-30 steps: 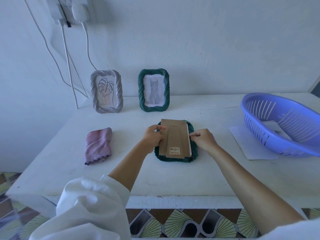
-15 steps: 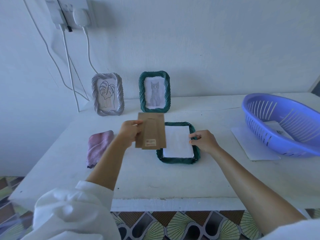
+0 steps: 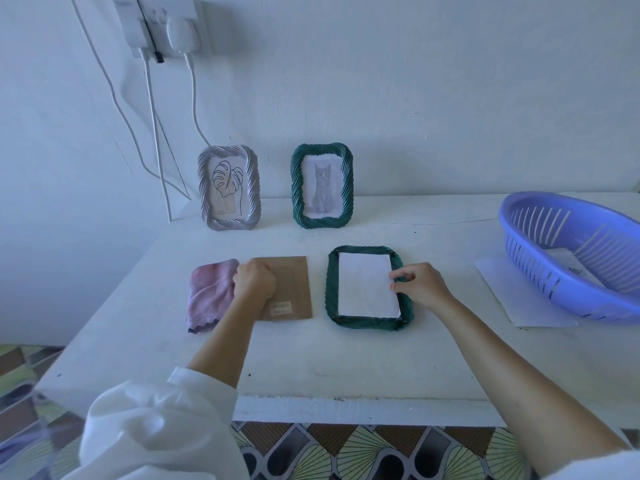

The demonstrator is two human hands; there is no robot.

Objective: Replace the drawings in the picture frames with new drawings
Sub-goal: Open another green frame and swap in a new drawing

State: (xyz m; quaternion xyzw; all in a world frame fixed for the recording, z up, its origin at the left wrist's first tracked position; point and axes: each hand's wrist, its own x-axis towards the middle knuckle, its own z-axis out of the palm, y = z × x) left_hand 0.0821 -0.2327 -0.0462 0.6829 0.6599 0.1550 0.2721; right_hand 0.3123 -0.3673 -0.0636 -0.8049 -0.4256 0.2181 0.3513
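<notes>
A dark green frame (image 3: 331,289) lies face down on the white table (image 3: 311,358), with the blank back of a white drawing sheet (image 3: 365,289) showing inside it. My right hand (image 3: 420,287) rests at the sheet's right edge, fingertips pinching it. The brown cardboard backing (image 3: 294,289) lies flat to the left of the frame. My left hand (image 3: 254,280) sits on the backing's left part, fingers curled. Two frames stand against the wall: a grey one with a leaf drawing (image 3: 228,188) and a green one with a cat drawing (image 3: 322,185).
A pink cloth (image 3: 209,296) lies left of the backing, touching my left hand. At the right stands a purple plastic basket (image 3: 575,251) with paper inside, resting on a white sheet (image 3: 519,299). Cables (image 3: 152,133) hang down the wall from a socket.
My left hand has lifted the cardboard backing off the green frame, carried it left and set it down on the table beside the cloth. The white sheet is now uncovered.
</notes>
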